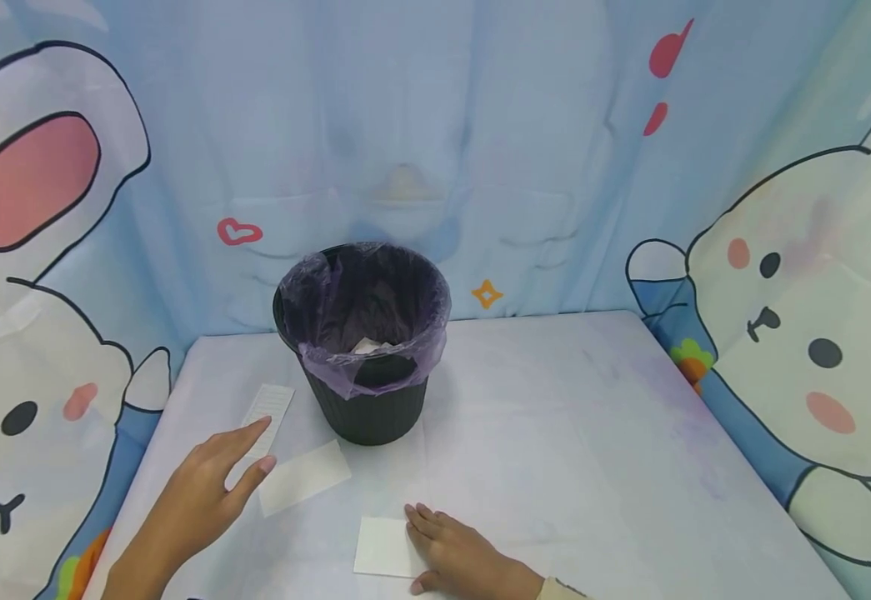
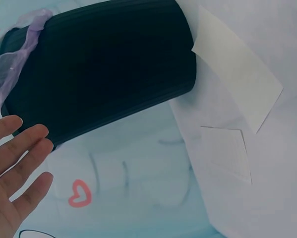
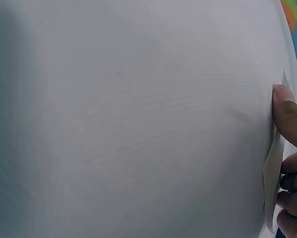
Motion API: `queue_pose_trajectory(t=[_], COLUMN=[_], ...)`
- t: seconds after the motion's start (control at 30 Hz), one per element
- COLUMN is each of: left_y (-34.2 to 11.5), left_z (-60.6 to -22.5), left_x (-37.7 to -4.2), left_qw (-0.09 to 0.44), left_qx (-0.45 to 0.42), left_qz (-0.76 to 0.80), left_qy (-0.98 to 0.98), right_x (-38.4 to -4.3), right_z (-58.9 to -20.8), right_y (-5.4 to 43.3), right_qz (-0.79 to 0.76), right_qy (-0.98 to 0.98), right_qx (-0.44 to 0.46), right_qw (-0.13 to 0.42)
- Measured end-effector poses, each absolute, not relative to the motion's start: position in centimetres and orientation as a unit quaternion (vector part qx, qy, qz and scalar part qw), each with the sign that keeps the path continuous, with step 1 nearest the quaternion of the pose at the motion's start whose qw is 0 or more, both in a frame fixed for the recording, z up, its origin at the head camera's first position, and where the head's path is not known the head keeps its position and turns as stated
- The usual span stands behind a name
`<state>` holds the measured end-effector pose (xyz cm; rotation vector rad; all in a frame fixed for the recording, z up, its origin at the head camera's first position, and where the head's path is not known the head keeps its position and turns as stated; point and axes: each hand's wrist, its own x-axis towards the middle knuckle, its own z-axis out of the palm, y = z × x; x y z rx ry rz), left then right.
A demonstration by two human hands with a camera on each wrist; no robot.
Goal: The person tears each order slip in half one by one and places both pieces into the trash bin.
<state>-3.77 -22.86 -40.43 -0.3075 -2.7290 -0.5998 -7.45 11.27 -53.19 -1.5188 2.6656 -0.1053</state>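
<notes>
In the head view my left hand [image 1: 206, 492] is held above the left part of the table, fingers extended and nothing in them. Beneath its fingertips, a strip of lined paper [image 1: 273, 406] lies partly covered. A blank paper piece [image 1: 306, 478] lies just right of that hand. Both the blank paper [image 2: 240, 69] and the smaller slip [image 2: 227, 151] show in the left wrist view, apart from the hand. Near the front edge my right hand [image 1: 465, 554] rests on a white paper rectangle [image 1: 382, 547], hiding its right end. The right wrist view shows the thumb [image 3: 287, 111] and fingers along the paper.
A black trash bin [image 1: 367, 412] lined with a purple plastic bag [image 1: 412, 362] stands at the back of the table, crumpled white paper [image 1: 367, 344] inside it. A white cloth [image 1: 593, 467] covers the table. Behind hangs a blue cartoon curtain [image 1: 420, 125].
</notes>
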Motion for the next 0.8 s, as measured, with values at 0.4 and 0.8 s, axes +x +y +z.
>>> queue_pose_trajectory(t=[0.4,0.8], left_y=[-22.41,-22.36], left_z=[-40.42,-40.6], left_x=[-3.61,-3.65], left_qw=[0.136,0.133], left_qx=[-0.079,-0.084], left_qz=[-0.205,-0.202], left_qy=[-0.966,-0.967], right_x=[-7.56,-7.87], right_z=[-53.19,-53.22], right_y=[11.34,11.13], right_qz=[-0.028,-0.02], right_qy=[0.86,0.856], right_qx=[-0.508,-0.516], right_qw=[0.03,0.014])
